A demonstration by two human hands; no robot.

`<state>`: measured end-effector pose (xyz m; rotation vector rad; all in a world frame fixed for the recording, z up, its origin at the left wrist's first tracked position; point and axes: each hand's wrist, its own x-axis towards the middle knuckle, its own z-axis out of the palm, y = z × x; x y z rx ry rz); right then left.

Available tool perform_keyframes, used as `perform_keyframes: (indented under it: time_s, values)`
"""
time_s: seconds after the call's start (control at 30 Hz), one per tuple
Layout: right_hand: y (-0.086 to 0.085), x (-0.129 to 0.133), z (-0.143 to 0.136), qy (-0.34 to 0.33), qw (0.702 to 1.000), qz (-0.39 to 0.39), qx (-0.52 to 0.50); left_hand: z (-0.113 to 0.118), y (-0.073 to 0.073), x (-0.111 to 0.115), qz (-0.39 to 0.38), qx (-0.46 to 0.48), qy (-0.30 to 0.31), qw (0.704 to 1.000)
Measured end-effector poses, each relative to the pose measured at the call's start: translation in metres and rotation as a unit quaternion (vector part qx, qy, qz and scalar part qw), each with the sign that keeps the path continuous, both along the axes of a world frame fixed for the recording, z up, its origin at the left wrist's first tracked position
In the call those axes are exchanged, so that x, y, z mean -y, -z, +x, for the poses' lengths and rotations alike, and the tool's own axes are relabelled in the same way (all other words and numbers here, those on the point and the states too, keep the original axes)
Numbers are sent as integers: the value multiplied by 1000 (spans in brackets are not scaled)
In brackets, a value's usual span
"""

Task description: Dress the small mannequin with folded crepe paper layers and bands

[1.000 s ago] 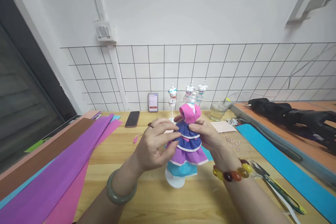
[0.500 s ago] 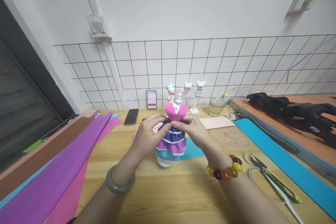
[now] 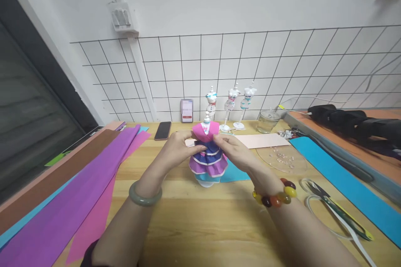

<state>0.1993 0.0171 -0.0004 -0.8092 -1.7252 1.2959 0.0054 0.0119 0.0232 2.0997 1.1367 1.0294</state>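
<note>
Two hands meet at a small tiered dress (image 3: pixel 209 159) on a miniature dress form (image 3: pixel 206 120), which is upright near the middle of the wooden table (image 3: pixel 188 225). The left hand (image 3: pixel 175 150) pinches the dress at the waist, its thumb across the front; the right hand (image 3: pixel 236 152) grips the opposite side just below the pink collar (image 3: pixel 205 134), some of its fingers hidden. A blue sheet (image 3: pixel 236 172) lies beside the dress.

Farther right, a clear round dish (image 3: pixel 299 170) holds scattered small, pale pink pieces, too tiny to identify. A pale pink strip (image 3: pixel 266 140) lies just behind it. Beyond that stands a glass (image 3: pixel 267 122) containing a pale yellowish liquid; how full it is cannot be told. Three white dress forms (image 3: pixel 232 99) stand toward the wall, the leftmost partly hidden. A dark phone (image 3: pixel 163 130) lies left of them. Near the right forearm, a white ribbon (image 3: pixel 352 233) crosses a green-and-yellow-handled tool (image 3: pixel 344 215). Purple material (image 3: pixel 62 212) stretches along the left.
</note>
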Motion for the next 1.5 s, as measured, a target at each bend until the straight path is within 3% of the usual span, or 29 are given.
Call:
perform_keyframes:
  time_s: [0.2, 0.43, 0.97, 1.23, 1.4, 1.5]
  values:
    - [-2, -3, 8, -23, 999, -10, -33, -1, 0, -1, -24, 25, 27, 999]
    - [-13, 1, 18, -42, 998, 47, 28, -1, 2, -4, -25, 38, 32, 998]
    - [-6, -5, 18, -42, 999, 25, 11, -5, 5, -7, -36, 17, 80, 996]
    - [-6, -4, 33, 27, 999, 11, -18, -12, 0, -6, -59, -42, 101, 992]
    - [-6, 15, 42, 51, 997, 39, 53, -17, -5, -6, -88, -68, 117, 987]
    - [-3, 33, 54, 87, 993, 23, 72, -19, -9, -3, -67, -48, 83, 993]
